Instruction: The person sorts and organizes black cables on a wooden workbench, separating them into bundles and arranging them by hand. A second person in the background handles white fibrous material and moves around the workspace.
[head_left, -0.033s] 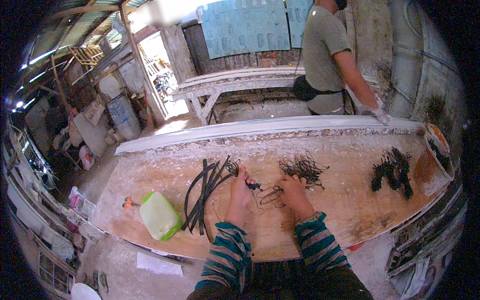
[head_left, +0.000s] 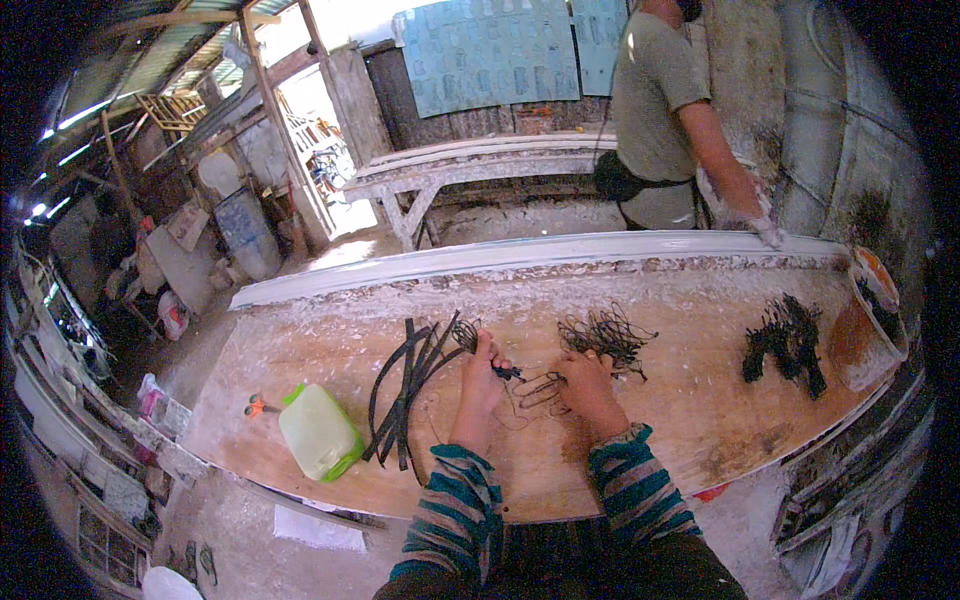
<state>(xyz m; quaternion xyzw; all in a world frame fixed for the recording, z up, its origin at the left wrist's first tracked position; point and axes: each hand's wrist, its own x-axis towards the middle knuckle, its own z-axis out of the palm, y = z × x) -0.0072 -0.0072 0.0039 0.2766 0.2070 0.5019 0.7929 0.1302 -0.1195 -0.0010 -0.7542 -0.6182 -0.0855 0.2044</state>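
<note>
The left hand [head_left: 481,378] is resting on the table [head_left: 330,350], its fingers pinching together on a small dark piece [head_left: 507,373] of wire; the right hand [head_left: 583,385] is lying just beside it, fingers curled down onto a thin wire loop [head_left: 540,388] that is lying flat on the wood between the two hands, though whether those fingers are clamping it or only pressing on it cannot be told; both forearms are coming in from the lower edge in striped sleeves [head_left: 455,505]. A tangle of thin wire [head_left: 605,335] is sitting just beyond the right hand, touching the loop's far end; a bundle of dark strips [head_left: 410,385] is lying just left of the left hand, fanning out toward the far edge; a pale green jug [head_left: 318,432] is lying on its side further left, near the table's front edge, with orange scissors [head_left: 256,405] beside it. A second dark wire heap [head_left: 785,345] is sitting well apart to the right, near a bucket [head_left: 865,320] at the table's end. Another person [head_left: 665,110] is standing at the far side, one gloved hand [head_left: 755,222] touching the table's white rim.
</note>
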